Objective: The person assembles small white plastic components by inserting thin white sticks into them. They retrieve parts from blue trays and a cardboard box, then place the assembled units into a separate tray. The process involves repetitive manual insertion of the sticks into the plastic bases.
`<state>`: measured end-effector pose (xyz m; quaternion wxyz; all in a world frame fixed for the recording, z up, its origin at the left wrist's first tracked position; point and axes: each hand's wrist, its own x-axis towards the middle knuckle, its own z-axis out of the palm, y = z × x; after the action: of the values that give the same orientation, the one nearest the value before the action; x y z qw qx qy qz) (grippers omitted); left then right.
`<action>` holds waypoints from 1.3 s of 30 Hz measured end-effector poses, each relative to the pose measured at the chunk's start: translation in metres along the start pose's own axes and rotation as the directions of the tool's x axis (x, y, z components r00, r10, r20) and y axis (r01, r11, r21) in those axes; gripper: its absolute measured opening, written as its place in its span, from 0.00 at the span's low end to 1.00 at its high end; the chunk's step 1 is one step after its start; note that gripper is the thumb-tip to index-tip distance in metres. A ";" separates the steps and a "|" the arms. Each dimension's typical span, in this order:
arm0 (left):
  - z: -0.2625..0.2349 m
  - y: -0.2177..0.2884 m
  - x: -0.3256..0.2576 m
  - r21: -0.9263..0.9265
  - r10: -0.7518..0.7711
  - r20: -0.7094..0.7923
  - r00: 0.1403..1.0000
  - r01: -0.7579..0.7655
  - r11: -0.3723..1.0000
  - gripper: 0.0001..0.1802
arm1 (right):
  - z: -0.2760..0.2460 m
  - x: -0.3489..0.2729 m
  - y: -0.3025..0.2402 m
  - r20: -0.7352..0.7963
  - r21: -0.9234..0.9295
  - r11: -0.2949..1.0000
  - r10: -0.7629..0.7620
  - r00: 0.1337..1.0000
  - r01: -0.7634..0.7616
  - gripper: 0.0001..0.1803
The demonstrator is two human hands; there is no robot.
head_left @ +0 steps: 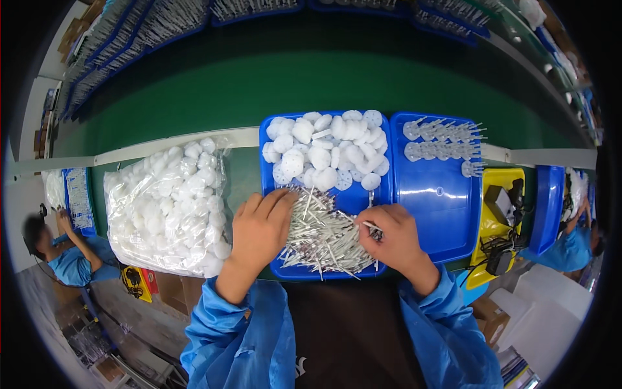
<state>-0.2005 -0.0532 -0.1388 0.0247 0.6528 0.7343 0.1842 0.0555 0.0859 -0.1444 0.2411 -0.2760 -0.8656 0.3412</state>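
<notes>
A blue tray (277, 267) in front of me holds a heap of thin, silvery-white sticks (324, 240) at its near end and a mound of white round discs (319, 157) at its far end. My left hand (262, 223) rests at the heap's left edge, its fingers bent loosely over the sticks and its thumb hidden. On the right side of the heap, my right hand (392, 237) pinches a thin stick (368, 225) between thumb and fingers. Another blue tray (434, 214), to the right, carries rows of clear discs with sticks attached (444, 139).
A clear bag of white discs (165, 207) lies left of the tray. A yellow tray (479, 275) with black cables and adapters stands at right, beside an upright blue tray (548, 207). Filled blue trays (155, 39) line the green table's far side. Co-workers (74, 259) sit at both sides.
</notes>
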 end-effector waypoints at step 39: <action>-0.018 -0.086 -0.054 0.356 -0.276 -0.262 0.925 0.358 0.863 0.07 | 0.002 -0.052 0.027 -0.075 -0.157 0.988 -0.021 0.997 0.009 0.12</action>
<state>-0.2794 -0.1162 -0.1590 -0.1530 0.4917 0.8525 0.0899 0.1004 0.0679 -0.1769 0.2543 -0.3003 -0.8819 0.2597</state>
